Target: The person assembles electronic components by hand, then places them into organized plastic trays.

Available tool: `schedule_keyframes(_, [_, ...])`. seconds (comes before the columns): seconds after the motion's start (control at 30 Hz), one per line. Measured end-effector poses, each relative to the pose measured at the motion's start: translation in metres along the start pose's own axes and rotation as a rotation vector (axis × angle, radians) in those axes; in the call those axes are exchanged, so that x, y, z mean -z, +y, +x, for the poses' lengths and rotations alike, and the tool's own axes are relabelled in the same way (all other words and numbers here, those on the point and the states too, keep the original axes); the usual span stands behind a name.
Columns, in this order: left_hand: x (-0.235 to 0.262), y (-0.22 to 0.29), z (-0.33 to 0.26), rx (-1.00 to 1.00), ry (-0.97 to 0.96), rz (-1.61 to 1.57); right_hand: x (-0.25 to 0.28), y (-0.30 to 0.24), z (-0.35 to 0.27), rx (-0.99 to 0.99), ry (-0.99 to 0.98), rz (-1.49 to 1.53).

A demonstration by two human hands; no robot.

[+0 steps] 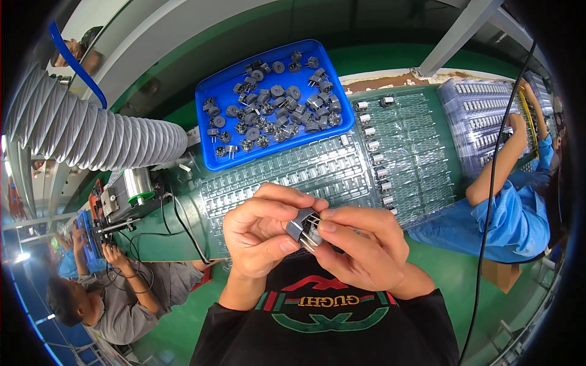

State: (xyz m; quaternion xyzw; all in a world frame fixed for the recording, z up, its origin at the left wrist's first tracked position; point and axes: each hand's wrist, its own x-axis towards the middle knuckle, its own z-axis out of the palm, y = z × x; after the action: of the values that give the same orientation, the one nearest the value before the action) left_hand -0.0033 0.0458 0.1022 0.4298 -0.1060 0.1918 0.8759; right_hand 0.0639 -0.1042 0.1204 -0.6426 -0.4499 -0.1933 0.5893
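Note:
Between my two hands, close to my chest, is a small dark grey plug part [297,228] with bare metal pins pointing down and to the right. My left hand [259,229] pinches its body between thumb and fingers. The fingers of my right hand [364,247] close on its pin side; whether they also hold some smaller piece cannot be made out. Just beyond my hands lies a clear plastic tray [284,171] with rows of moulded pockets. Past that, a blue tray [203,125] holds several loose round dark grey parts with pins.
At right, another clear tray [421,146] carries a column of white-and-black parts. Stacked filled trays [467,125] stand beyond it, near a co-worker in blue [513,213]. A ribbed grey duct [104,131] and a solder wire spool [138,186] are at left, near another co-worker [131,305]. A black cable [486,226] hangs at right.

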Motion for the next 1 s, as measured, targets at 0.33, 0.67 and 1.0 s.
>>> schedule_keyframes(0.33, [-0.002,0.000,0.000,-0.018,-0.032,0.021,0.004,-0.004,-0.001,-0.013,-0.011,-0.062])
schedule_keyframes(0.67, [0.006,-0.002,0.005,-0.089,-0.035,0.377,0.002,0.006,0.003,-0.074,-0.052,-0.135])
schedule_keyframes(1.0, [-0.016,-0.043,-0.024,0.290,0.068,0.386,-0.004,0.029,-0.030,-0.559,0.006,-0.138])
